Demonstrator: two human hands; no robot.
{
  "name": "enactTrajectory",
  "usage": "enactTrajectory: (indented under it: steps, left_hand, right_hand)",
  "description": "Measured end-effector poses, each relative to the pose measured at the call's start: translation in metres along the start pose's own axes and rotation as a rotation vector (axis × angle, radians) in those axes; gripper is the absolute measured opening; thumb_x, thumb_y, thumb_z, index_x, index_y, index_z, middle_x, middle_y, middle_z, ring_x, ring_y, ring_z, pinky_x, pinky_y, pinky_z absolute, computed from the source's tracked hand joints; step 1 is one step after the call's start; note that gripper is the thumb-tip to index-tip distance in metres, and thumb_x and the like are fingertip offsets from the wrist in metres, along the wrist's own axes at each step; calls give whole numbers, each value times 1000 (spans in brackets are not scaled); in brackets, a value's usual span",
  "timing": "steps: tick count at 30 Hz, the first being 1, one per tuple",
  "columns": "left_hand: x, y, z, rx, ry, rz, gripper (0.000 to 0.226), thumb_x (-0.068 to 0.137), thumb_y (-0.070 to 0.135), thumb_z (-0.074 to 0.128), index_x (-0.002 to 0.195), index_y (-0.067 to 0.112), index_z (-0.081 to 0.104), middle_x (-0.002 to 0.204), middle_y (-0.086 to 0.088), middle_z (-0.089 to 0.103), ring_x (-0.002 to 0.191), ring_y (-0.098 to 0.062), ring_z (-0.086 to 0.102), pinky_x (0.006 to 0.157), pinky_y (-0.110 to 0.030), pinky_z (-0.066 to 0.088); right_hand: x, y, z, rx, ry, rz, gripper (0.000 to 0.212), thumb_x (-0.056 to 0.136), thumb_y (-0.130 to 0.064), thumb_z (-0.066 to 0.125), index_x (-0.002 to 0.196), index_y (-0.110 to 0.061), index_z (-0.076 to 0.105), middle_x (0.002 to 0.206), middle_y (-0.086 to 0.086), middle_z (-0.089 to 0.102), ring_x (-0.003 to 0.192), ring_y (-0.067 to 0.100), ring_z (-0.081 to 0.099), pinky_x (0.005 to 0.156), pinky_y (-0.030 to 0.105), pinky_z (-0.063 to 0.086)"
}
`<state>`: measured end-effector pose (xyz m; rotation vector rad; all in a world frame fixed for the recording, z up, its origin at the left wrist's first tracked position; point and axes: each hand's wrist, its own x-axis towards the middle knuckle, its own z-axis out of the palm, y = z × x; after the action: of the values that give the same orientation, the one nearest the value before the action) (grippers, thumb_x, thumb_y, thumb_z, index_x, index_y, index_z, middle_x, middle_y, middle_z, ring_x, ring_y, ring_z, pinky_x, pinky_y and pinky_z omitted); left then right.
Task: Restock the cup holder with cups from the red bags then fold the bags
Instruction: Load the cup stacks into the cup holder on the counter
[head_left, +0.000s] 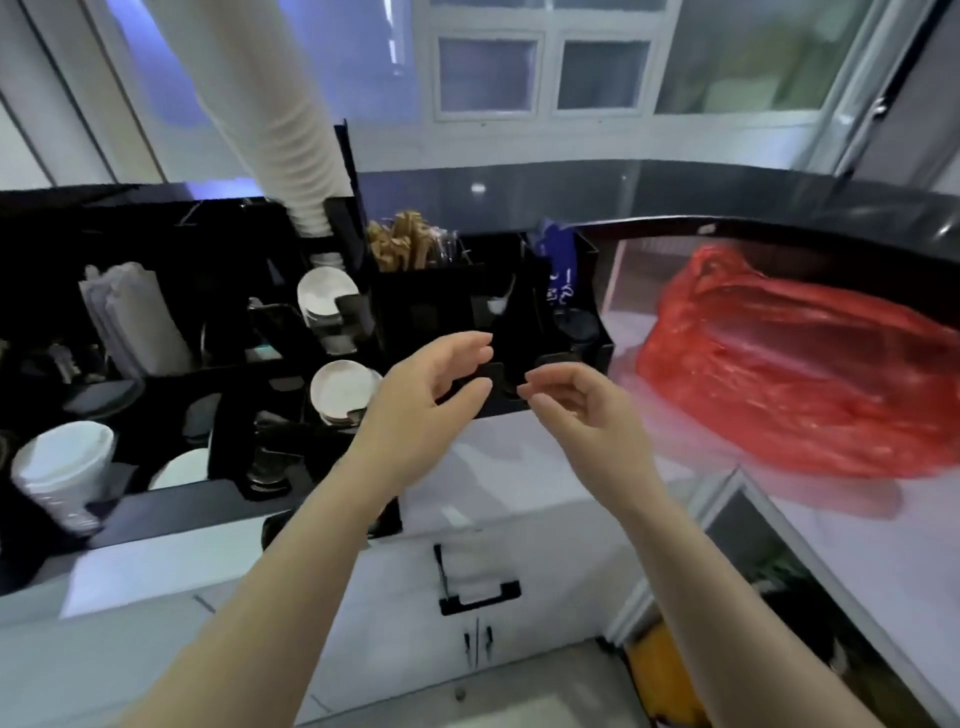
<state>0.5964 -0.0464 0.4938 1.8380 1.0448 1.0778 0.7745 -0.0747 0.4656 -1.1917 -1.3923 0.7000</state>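
Note:
A tall stack of white cups (270, 104) rises out of the black cup holder (343, 218) at the back left, leaning up and to the left. More white cups show their rims in lower slots (327, 296) (344, 387). A crumpled red bag (789, 364) lies on the white counter at the right. My left hand (426, 400) and my right hand (576, 410) hover side by side above the counter in front of the holder. The fingers of both are loosely curved and hold nothing.
A black organiser (467, 312) behind my hands holds wooden stirrers (400, 247) and a blue packet (558, 260). Another stack of white cups (62, 467) lies at the far left. White cabinet doors with a black handle (478, 597) are below the counter edge.

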Motion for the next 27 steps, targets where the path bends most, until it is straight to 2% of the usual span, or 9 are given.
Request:
enactTrajectory:
  steps: [5,8,11,15,17,21,24,26,27]
  left_hand:
    - [6,23,81,-68,-161,51,36,92,13,59,124,30,57,118,15,64,111,9,56,95,-11,43]
    - [8,43,140,-104,-253,102,35,91,7,59,116,31,58,113,14,66,106,5,60,92,-13,45]
    - [0,65,204,-162,-353,131,39,91,4,59,110,38,58,111,13,67,106,1,61,90,-14,46]
    - [-22,98,291,-196,-467,138,32,90,19,61,112,42,57,109,15,68,106,2,61,90,-16,47]
    - [-35,113,333,-227,-494,135,29,87,26,60,111,42,57,107,17,69,104,4,61,87,-12,47]
    - [-66,132,411,-264,-577,78,30,93,16,59,114,38,57,107,17,68,101,6,61,85,-8,45]
    - [-85,141,461,-301,-605,63,30,93,12,58,110,36,59,104,15,70,98,6,62,79,-6,45]
    - [-95,146,489,-306,-607,69,32,93,10,57,110,36,60,104,15,70,98,6,62,78,-6,44]
    - [-100,148,503,-300,-618,78,33,93,9,57,111,36,61,105,16,69,100,6,61,79,-6,45]
  right_hand:
    - [-41,9,-98,-223,287,-50,27,89,-7,60,92,-33,65,89,-17,70,85,0,65,75,12,49]
    - [-78,14,-167,-303,447,-20,31,89,-7,60,91,-38,63,90,-18,69,86,0,64,77,13,49]
    - [-125,23,-232,-387,572,39,25,90,-12,60,92,-37,64,91,-17,69,88,3,64,78,22,52]
    - [-196,32,-311,-459,713,128,26,89,-15,59,92,-40,64,92,-24,68,89,0,64,77,21,51]
    - [-231,34,-347,-512,758,151,28,87,-12,60,91,-39,64,91,-25,68,87,-1,64,77,18,50]
    - [-296,43,-416,-597,842,204,32,86,-6,63,90,-38,64,88,-22,68,86,-1,64,80,19,49]
    - [-336,53,-458,-656,894,259,37,86,-5,63,89,-41,62,90,-26,67,87,-4,63,79,11,47]
    - [-356,61,-479,-745,816,323,35,85,-7,65,100,-39,63,104,-22,67,98,-2,62,87,12,44]
    - [-365,68,-489,-827,707,396,36,84,-10,67,112,-33,63,118,-14,65,111,7,59,96,20,42]
